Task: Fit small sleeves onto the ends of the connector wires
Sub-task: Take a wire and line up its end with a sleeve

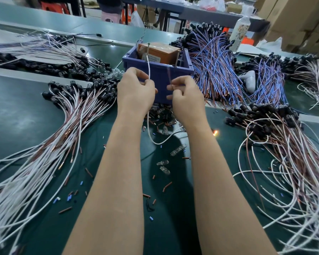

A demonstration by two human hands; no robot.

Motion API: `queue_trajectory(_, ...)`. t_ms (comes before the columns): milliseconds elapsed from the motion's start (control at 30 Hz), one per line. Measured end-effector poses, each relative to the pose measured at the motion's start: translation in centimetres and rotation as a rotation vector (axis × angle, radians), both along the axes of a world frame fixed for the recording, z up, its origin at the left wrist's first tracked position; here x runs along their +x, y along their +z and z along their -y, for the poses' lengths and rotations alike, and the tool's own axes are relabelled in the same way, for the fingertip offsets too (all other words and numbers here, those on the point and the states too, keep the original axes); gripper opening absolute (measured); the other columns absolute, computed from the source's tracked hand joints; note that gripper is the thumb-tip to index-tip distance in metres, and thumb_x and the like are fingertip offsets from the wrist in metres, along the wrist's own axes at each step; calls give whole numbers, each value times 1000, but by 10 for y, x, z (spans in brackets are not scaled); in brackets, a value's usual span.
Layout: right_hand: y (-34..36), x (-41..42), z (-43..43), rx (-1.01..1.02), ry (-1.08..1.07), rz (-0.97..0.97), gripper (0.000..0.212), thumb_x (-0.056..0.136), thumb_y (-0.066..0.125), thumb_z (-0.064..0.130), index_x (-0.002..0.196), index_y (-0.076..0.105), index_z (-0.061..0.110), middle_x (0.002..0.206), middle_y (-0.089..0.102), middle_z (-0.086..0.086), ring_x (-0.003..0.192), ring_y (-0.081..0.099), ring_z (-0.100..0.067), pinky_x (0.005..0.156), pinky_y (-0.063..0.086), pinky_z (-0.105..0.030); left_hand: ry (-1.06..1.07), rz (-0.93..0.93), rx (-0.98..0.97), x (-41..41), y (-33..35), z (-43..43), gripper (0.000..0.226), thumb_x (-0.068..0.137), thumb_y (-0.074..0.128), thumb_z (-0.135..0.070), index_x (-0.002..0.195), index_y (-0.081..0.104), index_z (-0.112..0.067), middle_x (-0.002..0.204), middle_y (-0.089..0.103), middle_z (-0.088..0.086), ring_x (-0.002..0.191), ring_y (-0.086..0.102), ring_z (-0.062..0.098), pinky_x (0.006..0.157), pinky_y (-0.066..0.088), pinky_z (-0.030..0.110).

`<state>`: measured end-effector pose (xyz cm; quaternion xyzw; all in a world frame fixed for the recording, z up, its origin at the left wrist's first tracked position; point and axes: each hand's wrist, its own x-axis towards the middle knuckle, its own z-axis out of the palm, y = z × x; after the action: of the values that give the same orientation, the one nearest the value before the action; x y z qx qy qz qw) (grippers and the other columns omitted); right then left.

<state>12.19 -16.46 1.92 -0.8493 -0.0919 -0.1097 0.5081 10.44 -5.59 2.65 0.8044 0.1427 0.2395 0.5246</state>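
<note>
Pinching the white wire (148, 70) upright in the left hand (135, 91), probably to steady its end for sleeving. Nipping a blurred brown wire (169, 76) in the right hand (185, 96) alongside; any sleeve there too small to tell. Spare sleeves (88, 172) loose on the mat (26, 107) below.

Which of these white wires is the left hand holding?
The lone white wire pinched in the left hand: it rises before the blue bin and loops down between the forearms, outside the heaps.
</note>
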Motion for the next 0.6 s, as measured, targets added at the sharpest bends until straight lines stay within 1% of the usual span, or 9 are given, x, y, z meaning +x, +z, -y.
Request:
queue_trajectory(33,0,1,3,41,-22,-34,21,91,39,2,107,48,11,109,65,-11,98,62,-26,89,47,-35,33,-27,18,0,-1,-3,9,88,49,-12,95,53,-16,83,69,3,79,64,7,74,50,17)
queue_trajectory(67,0,3,8,8,-57,-60,19,91,41,3,109,45,10,108,64,-12,95,60,-25,85,45,-32,75,-60,32,0,-2,-6,10,88,49,-13,96,54,-16,91,69,6,87,65,16,82,51,28)
queue_trajectory(100,-1,5,16,-90,-98,-94,21,91,43,6,112,45,8,109,62,-12,95,58,-25,83,43,-29,119,-94,42,-1,-4,-10,12,88,49,-14,98,56,-15,98,69,7,91,64,22,84,51,32)
queue_trajectory(200,-6,9,51,-525,-210,-302,31,90,49,11,121,50,12,125,56,-12,114,51,-31,96,42,-35,219,-168,109,-4,-5,-16,23,88,50,-13,109,58,-9,116,61,10,96,57,24,81,41,25)
queue_trajectory(300,-15,3,76,-685,-224,-513,35,88,49,12,121,60,18,131,53,-15,121,48,-34,104,40,-42,198,-92,174,-7,3,-2,39,88,52,-10,127,49,-5,137,36,13,109,51,24,94,39,25)
queue_trajectory(333,-18,0,81,-691,-226,-531,34,88,49,12,119,62,18,129,54,-16,119,50,-35,102,42,-43,174,-50,206,-7,6,6,42,88,52,-9,130,46,-5,139,33,14,111,49,23,96,36,22)
queue_trajectory(400,-23,-3,87,-665,-224,-500,28,88,52,11,112,66,16,117,60,-16,108,57,-33,95,47,-39,54,-12,297,-7,11,25,40,89,52,-12,129,49,-9,135,40,12,111,51,22,95,36,21)
queue_trajectory(467,-23,-5,91,-575,-148,-429,20,89,58,11,106,67,12,99,63,-11,93,59,-27,82,46,-30,-194,-67,409,-7,11,44,32,93,50,-17,124,55,-12,127,54,10,110,55,25,99,41,30)
queue_trajectory(600,-8,-11,97,-128,-13,-236,15,87,66,15,100,61,8,80,66,-5,72,62,-18,72,48,-30,-604,-314,627,-10,5,76,30,100,39,-19,123,57,-11,122,60,10,110,55,27,89,43,32)
